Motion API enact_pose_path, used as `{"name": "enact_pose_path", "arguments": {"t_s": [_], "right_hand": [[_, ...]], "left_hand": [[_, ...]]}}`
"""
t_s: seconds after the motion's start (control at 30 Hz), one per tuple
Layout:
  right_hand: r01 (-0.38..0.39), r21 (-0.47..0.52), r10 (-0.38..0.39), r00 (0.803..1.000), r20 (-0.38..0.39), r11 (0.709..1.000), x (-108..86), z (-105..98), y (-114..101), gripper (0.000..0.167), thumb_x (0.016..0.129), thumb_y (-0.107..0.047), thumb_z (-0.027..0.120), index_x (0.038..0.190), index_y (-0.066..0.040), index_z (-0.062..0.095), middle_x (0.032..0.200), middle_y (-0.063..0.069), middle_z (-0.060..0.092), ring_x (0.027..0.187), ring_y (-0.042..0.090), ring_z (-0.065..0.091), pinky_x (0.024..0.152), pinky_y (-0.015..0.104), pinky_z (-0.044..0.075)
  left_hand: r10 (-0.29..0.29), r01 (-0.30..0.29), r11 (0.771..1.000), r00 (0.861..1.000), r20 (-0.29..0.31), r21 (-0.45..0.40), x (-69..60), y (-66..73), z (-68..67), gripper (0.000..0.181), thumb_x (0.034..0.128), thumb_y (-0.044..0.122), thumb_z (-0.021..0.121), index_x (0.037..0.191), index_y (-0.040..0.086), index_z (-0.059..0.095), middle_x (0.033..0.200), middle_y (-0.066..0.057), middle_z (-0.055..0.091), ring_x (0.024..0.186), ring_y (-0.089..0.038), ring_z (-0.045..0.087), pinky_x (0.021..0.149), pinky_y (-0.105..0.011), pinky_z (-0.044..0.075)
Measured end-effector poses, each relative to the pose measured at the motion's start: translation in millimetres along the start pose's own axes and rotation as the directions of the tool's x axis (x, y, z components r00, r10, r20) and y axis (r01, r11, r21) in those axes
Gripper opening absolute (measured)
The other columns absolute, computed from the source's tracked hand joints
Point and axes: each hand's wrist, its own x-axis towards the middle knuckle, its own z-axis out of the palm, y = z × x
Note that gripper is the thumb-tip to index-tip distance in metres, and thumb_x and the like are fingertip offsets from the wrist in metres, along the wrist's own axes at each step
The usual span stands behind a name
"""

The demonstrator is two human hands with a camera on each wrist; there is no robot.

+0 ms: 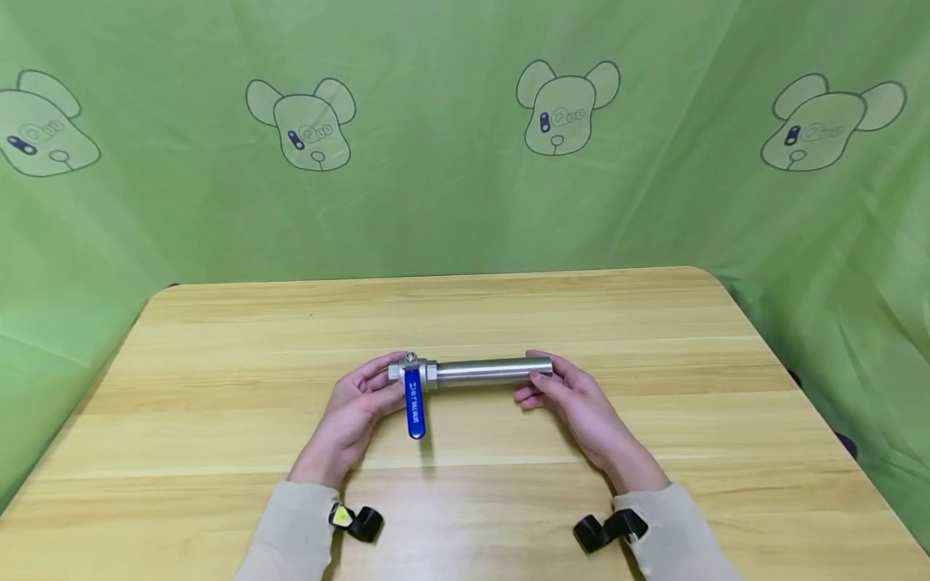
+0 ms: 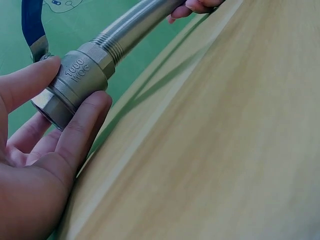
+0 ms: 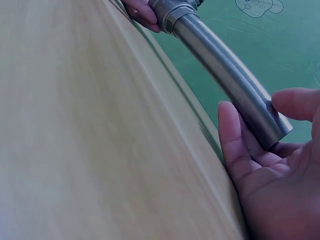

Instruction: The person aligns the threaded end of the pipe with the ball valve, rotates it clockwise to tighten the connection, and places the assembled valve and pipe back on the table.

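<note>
Beyond the pale sleeves (image 1: 291, 524), the left hand (image 1: 354, 410) grasped a ball valve (image 2: 82, 77) with a blue handle (image 1: 414, 407), and the right hand (image 1: 584, 407) pinched the free end of the pipe (image 1: 483, 371) joined to it, just above the wooden table (image 1: 472, 500); behind hung green cloth (image 1: 436, 218).

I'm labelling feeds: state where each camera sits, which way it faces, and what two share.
Head: on the head, facing forward and down; table, sleeves, left hand and right hand show.
Left wrist: worn there, facing the valve; left hand near, right hand partly beyond.
Right wrist: worn there, facing the pipe; right hand near, left hand partly beyond.
Both wrist views share the valve and pipe.
</note>
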Motion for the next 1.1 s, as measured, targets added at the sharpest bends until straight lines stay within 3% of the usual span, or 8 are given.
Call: {"name": "enact_pose_path", "arguments": {"t_s": [0.23, 0.4, 0.6, 0.7, 0.87, 0.97, 1.1], "right_hand": [[0.002, 0.029, -0.002, 1.0, -0.008, 1.0, -0.6, -1.1, 0.7, 0.055, 0.113, -0.011, 0.051, 0.162, 0.003, 0.031, 0.122, 0.023, 0.068, 0.101, 0.015, 0.076, 0.096, 0.026, 0.067], [0.015, 0.051, -0.015, 1.0, -0.004, 0.999, 0.4, -1.1, 1.7, 0.041, 0.113, -0.016, 0.054, 0.143, 0.009, 0.041, 0.116, 0.017, 0.075, 0.097, 0.016, 0.076, 0.091, 0.028, 0.069], [-0.004, 0.043, 0.004, 1.0, 0.009, 0.999, -0.8, -1.0, 2.0, 0.037, 0.115, -0.029, 0.052, 0.129, 0.005, 0.045, 0.103, 0.006, 0.082, 0.091, 0.017, 0.077, 0.085, 0.029, 0.069], [-0.004, 0.049, 0.003, 1.0, 0.006, 0.999, -0.8, -0.5, 1.8, 0.043, 0.114, -0.029, 0.053, 0.136, 0.006, 0.043, 0.104, 0.006, 0.082, 0.091, 0.016, 0.078, 0.084, 0.029, 0.07], [0.008, 0.062, -0.007, 1.0, -0.01, 0.998, -0.7, 0.3, 0.2, 0.066, 0.106, -0.012, 0.066, 0.159, 0.002, 0.029, 0.115, 0.012, 0.081, 0.093, 0.015, 0.079, 0.085, 0.029, 0.07], [0.004, 0.058, -0.004, 1.0, -0.015, 0.998, -0.8, 0.6, -0.5, 0.073, 0.101, -0.004, 0.07, 0.161, 0.0, 0.028, 0.118, 0.015, 0.08, 0.093, 0.015, 0.08, 0.084, 0.029, 0.07], [0.019, 0.049, -0.018, 1.0, -0.004, 0.999, 0.0, 0.8, 0.9, 0.063, 0.102, 0.0, 0.067, 0.156, 0.002, 0.035, 0.123, 0.024, 0.077, 0.093, 0.016, 0.08, 0.084, 0.029, 0.07]], "left_hand": [[0.005, -0.005, 1.0, 1.0, -0.001, 0.017, -1.5, -0.1, -0.8, 0.06, 0.096, -0.009, 0.067, 0.154, 0.001, 0.053, 0.142, -0.014, 0.072, 0.111, -0.013, 0.077, 0.103, -0.028, 0.065], [0.0, 0.0, 1.0, 1.0, 0.0, 0.012, -1.8, 0.8, -1.4, 0.06, 0.0967, -0.008, 0.067, 0.154, 0.001, 0.053, 0.144, -0.013, 0.071, 0.112, -0.013, 0.076, 0.104, -0.027, 0.064], [-0.001, 0.001, 1.0, 1.0, 0.002, 0.008, -1.6, 1.4, -1.5, 0.06, 0.0965, -0.008, 0.067, 0.154, 0.0, 0.052, 0.138, -0.009, 0.074, 0.112, -0.013, 0.075, 0.103, -0.027, 0.064], [-0.003, 0.002, 1.0, 1.0, 0.003, 0.004, -1.4, 1.2, -1.4, 0.06, 0.0962, -0.009, 0.067, 0.154, 0.0, 0.052, 0.138, -0.009, 0.075, 0.112, -0.013, 0.076, 0.103, -0.027, 0.064], [-0.004, 0.004, 1.0, 1.0, 0.0, 0.003, -1.2, 1.2, -0.6, 0.061, 0.096, -0.009, 0.066, 0.154, 0.0, 0.053, 0.143, -0.013, 0.071, 0.112, -0.013, 0.076, 0.103, -0.027, 0.064], [-0.004, 0.004, 1.0, 1.0, -0.002, 0.003, -0.9, 1.4, -0.3, 0.06, 0.0963, -0.008, 0.067, 0.154, 0.001, 0.053, 0.146, -0.014, 0.069, 0.113, -0.013, 0.075, 0.104, -0.028, 0.064], [-0.007, 0.007, 1.0, 1.0, 0.0, 0.002, -0.7, 1.5, -0.3, 0.06, 0.0965, -0.008, 0.067, 0.154, 0.001, 0.052, 0.147, -0.015, 0.068, 0.114, -0.013, 0.075, 0.104, -0.028, 0.064]]}}
